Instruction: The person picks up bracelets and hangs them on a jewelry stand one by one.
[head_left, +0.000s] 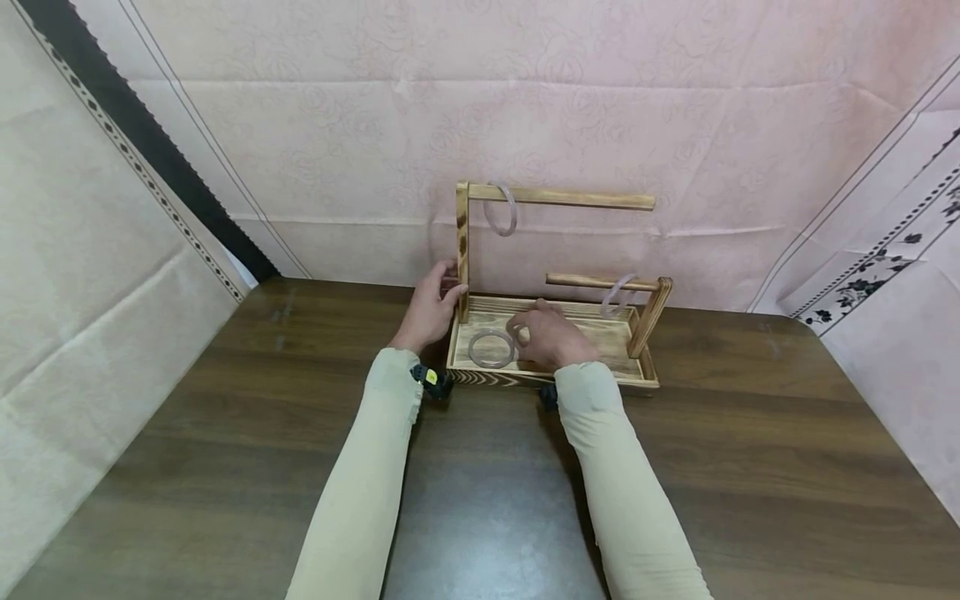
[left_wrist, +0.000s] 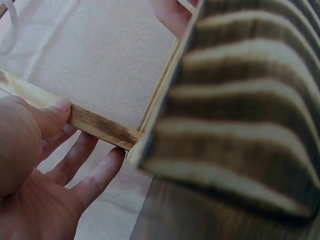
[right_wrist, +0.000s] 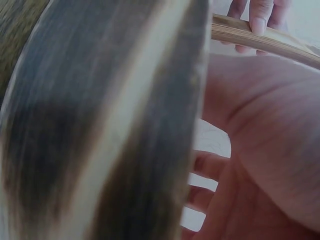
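A wooden rack [head_left: 562, 379] has a shallow tray base, a tall left post with a long bar, and a short right post with a lower bar. My left hand [head_left: 433, 308] pinches the tall post [left_wrist: 102, 125], thumb on one side and fingers on the other. Reaching down into the tray, my right hand [head_left: 553, 335] has its thumb and forefinger bent; whether they hold anything cannot be made out. Just left of it, a clear ring [head_left: 491, 348] lies in the tray. In the right wrist view, the tray wall [right_wrist: 105, 120] hides the right fingertips.
One translucent ring [head_left: 512, 212] hangs on the upper bar [head_left: 577, 198], near the tall post. A purplish ring [head_left: 615, 296] hangs on the lower bar [head_left: 581, 282]. The rack stands at the back of a brown table [head_left: 285, 467], against a pale patterned cloth [head_left: 337, 150].
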